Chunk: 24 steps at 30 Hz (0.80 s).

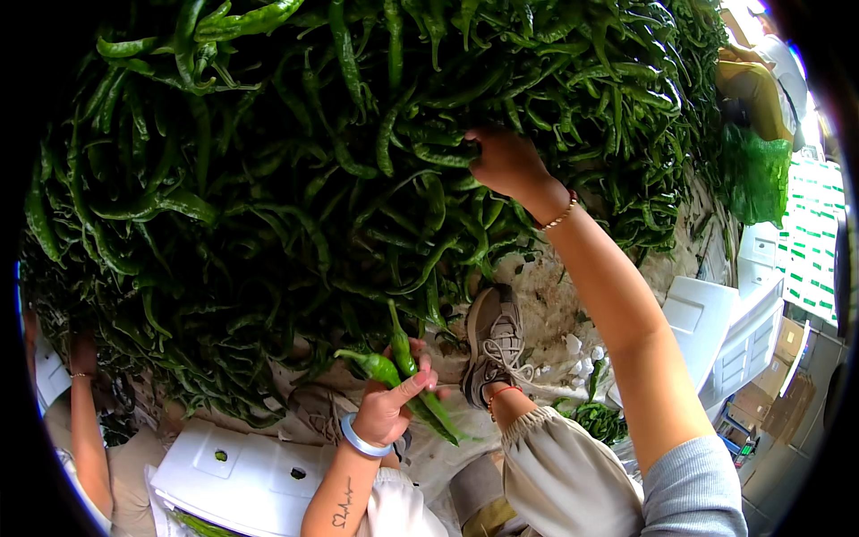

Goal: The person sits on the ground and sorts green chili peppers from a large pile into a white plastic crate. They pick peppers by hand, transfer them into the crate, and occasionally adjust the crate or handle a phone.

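Observation:
My left hand [396, 399], with a pale bangle at its wrist, holds at least two long green chili peppers [379, 368]. Their stems point up and away from me, and their tips hang below the fingers. Farther out, my right hand [507, 164] reaches into a large heap of green chili peppers [268, 228] and touches its surface. Its fingers are bent and partly hidden, so whether a pepper is caught between them cannot be told.
White foam boxes stand at the lower left [248, 470] and right [701, 312]. My shoe [496, 339] rests on a soiled sheet [557, 315] by the heap. Another person's arm [90, 429] works at far left; a person [758, 80] sits upper right above a green mesh bag [758, 174].

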Each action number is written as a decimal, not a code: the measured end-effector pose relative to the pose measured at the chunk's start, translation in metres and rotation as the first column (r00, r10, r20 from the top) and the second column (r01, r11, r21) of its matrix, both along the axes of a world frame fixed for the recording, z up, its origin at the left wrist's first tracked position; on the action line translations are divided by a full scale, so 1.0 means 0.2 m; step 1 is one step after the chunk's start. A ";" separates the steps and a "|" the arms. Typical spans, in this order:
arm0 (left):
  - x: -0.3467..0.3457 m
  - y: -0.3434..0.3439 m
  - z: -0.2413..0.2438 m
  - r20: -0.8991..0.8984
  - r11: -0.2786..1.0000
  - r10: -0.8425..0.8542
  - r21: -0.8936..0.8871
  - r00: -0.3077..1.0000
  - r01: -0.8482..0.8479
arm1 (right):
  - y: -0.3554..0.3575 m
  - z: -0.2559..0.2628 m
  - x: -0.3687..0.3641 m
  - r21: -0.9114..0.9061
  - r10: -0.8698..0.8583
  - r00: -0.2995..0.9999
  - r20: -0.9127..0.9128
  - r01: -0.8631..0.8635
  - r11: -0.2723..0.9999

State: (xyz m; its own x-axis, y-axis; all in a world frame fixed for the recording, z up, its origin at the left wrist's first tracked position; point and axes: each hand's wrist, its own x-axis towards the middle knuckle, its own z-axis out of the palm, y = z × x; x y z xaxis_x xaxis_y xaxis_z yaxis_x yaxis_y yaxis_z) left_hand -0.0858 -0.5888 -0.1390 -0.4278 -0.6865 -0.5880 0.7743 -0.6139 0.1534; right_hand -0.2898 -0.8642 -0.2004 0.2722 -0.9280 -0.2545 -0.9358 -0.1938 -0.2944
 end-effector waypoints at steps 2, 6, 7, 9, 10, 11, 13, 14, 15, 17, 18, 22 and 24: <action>0.01 0.01 -0.01 -0.015 1.000 0.000 0.003 1.000 0.000 | -0.02 0.04 0.02 0.242 -0.385 0.821 0.421 0.308 0.920; -0.01 0.01 -0.03 -0.055 1.000 0.008 -0.020 0.998 -0.009 | -0.14 0.11 0.09 0.611 -0.702 0.179 0.690 0.375 0.697; -0.01 0.01 -0.03 -0.046 1.000 0.008 -0.017 0.999 -0.009 | -0.16 0.11 0.12 0.603 -0.683 0.192 0.704 0.345 0.719; -0.02 0.01 -0.02 -0.030 0.999 0.030 -0.044 0.999 -0.031 | -0.16 0.09 0.16 0.579 -0.647 0.219 0.731 0.305 0.757; -0.03 0.01 -0.02 -0.024 0.998 0.042 -0.046 0.999 -0.043 | -0.14 0.07 0.17 0.542 -0.610 0.178 0.772 0.315 0.779; -0.02 0.01 -0.01 -0.041 0.999 0.048 -0.014 0.998 -0.048 | -0.10 0.07 0.17 0.577 -0.639 0.107 0.762 0.336 0.744; -0.01 0.01 -0.01 -0.067 0.996 0.087 0.032 0.994 -0.085 | 0.00 0.06 0.16 0.598 -0.622 -0.027 0.782 0.313 0.738; -0.01 0.02 -0.01 -0.071 0.993 0.110 0.051 0.991 -0.107 | 0.07 0.07 0.15 0.603 -0.629 -0.021 0.777 0.310 0.735; 0.00 0.02 -0.02 -0.112 0.992 0.112 0.066 0.987 -0.105 | 0.12 0.08 0.14 0.673 -0.673 -0.121 0.729 0.305 0.674; 0.01 0.03 -0.04 -0.186 0.991 0.118 0.081 0.975 -0.104 | 0.20 0.12 0.11 0.790 -0.720 -0.325 0.613 0.258 0.556; 0.01 0.03 -0.04 -0.173 0.996 0.082 0.046 0.981 -0.075 | 0.22 0.15 0.10 0.798 -0.742 -0.317 0.590 0.086 0.597; 0.01 0.05 -0.04 -0.159 0.999 -0.030 0.040 0.987 0.037 | 0.15 0.19 0.19 0.586 -0.605 0.058 0.794 0.191 0.787; 0.00 0.06 -0.03 -0.067 0.995 -0.096 0.023 0.993 0.098 | 0.03 0.15 0.27 -0.185 -0.024 0.671 0.741 0.238 0.953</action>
